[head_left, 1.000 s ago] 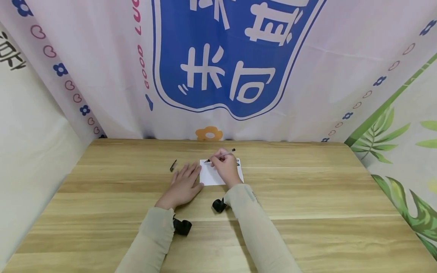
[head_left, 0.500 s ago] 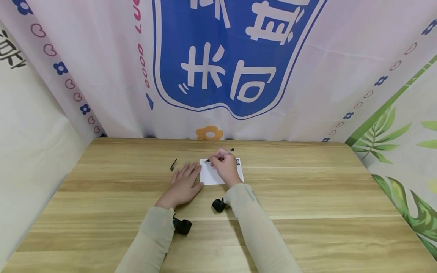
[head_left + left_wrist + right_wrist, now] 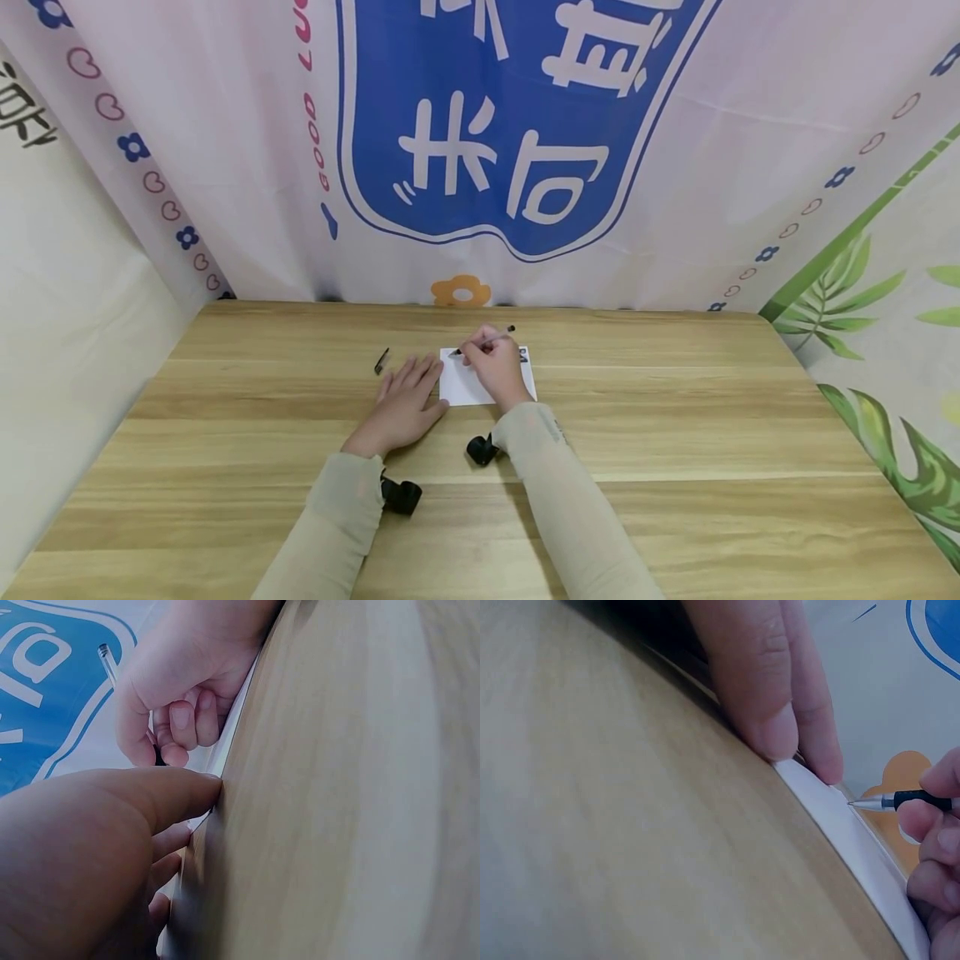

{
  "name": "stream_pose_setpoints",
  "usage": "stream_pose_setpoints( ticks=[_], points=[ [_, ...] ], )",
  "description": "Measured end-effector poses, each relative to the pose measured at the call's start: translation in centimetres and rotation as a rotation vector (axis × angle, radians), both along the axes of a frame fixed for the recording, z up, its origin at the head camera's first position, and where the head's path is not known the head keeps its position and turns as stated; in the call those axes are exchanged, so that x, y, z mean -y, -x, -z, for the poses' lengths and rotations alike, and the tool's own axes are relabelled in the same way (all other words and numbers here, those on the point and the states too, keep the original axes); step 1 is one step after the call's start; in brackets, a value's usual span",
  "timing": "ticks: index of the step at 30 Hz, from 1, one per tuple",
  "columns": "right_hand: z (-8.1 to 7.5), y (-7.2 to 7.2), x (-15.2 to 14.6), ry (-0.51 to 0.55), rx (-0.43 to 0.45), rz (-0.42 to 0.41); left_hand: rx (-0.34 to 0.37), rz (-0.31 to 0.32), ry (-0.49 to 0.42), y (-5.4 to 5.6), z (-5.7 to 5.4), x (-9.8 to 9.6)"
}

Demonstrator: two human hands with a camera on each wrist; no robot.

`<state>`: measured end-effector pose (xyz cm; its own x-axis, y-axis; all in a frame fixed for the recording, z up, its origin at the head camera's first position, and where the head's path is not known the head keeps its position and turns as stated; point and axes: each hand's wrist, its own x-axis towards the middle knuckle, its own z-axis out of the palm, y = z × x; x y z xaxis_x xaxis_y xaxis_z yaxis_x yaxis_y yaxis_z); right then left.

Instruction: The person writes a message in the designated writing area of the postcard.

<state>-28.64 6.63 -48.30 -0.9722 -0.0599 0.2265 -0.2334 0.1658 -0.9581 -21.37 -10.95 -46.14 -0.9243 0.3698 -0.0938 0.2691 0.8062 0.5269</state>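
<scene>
A small white card [image 3: 467,388] lies on the wooden table [image 3: 675,433], with dark print at its far right corner. My right hand [image 3: 495,367] rests over the card and pinches a pen [image 3: 495,337]. In the right wrist view the silver tip of the pen [image 3: 866,802] is at the card [image 3: 840,825], near its left end; whether it touches cannot be told. My left hand [image 3: 401,408] lies flat with fingers spread, thumb and fingertips on the card's left edge. Left of the card lies a dark pen cap [image 3: 382,362].
Black wrist cameras [image 3: 401,497] sit by both sleeves. A printed curtain [image 3: 247,167] hangs along the table's far edge. Pale walls stand at the left and right, the right one with a leaf pattern [image 3: 840,292].
Both hands, the card and the cap stay in nearly the same place. The pen's rear end shifts only slightly, and the whole head view drifts a little.
</scene>
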Motion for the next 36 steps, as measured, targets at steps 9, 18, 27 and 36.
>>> stream_pose_setpoints(
  ticks=[9, 18, 27, 36],
  points=[
    [0.11, -0.01, -0.03, -0.004, 0.0, 0.01, 0.002, 0.003, -0.009, 0.05, 0.24, -0.06],
    [0.08, 0.02, 0.0, -0.018, 0.004, 0.015, 0.002, 0.002, -0.03, 0.04, 0.23, -0.01],
    [-0.03, 0.06, 0.02, -0.029, -0.004, 0.027, 0.011, -0.008, 0.0, 0.06, 0.0, -0.17],
    [0.03, 0.1, -0.05, -0.026, -0.028, 0.036, 0.011, -0.012, 0.009, 0.05, -0.01, -0.11]
  ],
)
